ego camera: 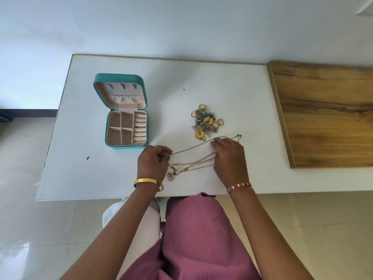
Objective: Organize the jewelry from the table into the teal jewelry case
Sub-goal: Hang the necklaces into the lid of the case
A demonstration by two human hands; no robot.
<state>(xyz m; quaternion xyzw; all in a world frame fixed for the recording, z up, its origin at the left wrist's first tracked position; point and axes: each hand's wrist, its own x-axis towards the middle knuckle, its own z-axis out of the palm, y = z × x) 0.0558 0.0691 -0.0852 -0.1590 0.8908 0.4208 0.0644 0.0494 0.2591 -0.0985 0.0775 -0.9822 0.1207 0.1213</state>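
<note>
Nearest, just in front of the teal jewelry case (126, 112) and to its right: left hand (151, 163) closed, fingertips pinching one end of a thin chain necklace (193, 147); right hand (229, 156) laid over the other end, fingers curled down on it, though whether pinched or merely pressed cannot be told. Held stretched between both hands, likely to pull this one strand free of the rest. Below it, between the hands, a loose bundle of necklaces (191, 164) with small pendants, flat on the white table (222, 89), strands overlapping, so tangling looks a risk. Gold bangle (148, 182) on the left wrist, striped bracelet (239, 186) on the right. Farther, well right of the case: heap of rings and earrings (205, 122), untouched. Case itself open, lid propped back with hooks and an elastic pocket, tray compartments and ring rolls all bare; nothing yet stored. Beyond, right of everything, a wooden board (323, 114). No brand, label or writing readable anywhere.
</note>
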